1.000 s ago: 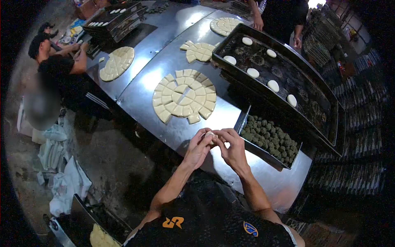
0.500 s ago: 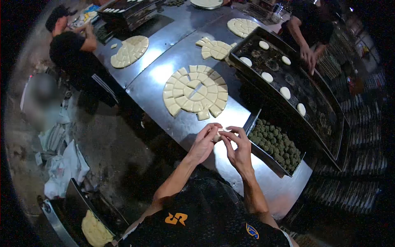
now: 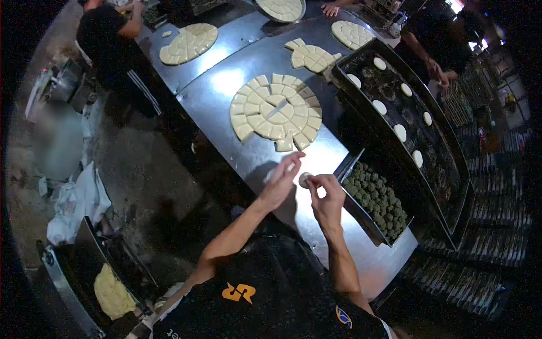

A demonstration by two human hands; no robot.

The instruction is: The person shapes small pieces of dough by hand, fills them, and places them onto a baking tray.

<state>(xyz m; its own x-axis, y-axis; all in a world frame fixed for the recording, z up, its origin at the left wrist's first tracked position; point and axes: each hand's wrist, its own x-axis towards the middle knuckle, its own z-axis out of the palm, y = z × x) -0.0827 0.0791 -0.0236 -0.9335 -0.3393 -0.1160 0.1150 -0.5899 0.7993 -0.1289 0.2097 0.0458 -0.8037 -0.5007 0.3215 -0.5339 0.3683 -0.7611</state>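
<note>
Between the thumb and fingertips of my right hand (image 3: 328, 198) is a small piece of pale dough (image 3: 305, 179). My left hand (image 3: 278, 182) is apart from it, just to the left, with its fingers stretched out and nothing visible in them. Both hands are over the metal table (image 3: 212, 116) near its front edge. Beyond them lies a large round of dough (image 3: 302, 116) cut into many pieces, with a gap near its middle. Close to my right hand stands a metal tray (image 3: 361, 217) of dark green filling balls (image 3: 375, 195).
A large black baking tray (image 3: 406, 175) with several white dough discs (image 3: 400, 133) stands at right. A co-worker's hands (image 3: 437, 73) are beyond it. More cut dough rounds (image 3: 189, 44) lie farther back. Another person (image 3: 110, 51) stands at left. A dough bin (image 3: 90, 282) is lower left.
My hands have parted: the left has let go of the dough, which stays in my right fingers. One more disc lies on the baking tray. Another hand shows at the top. The view has shifted.
</note>
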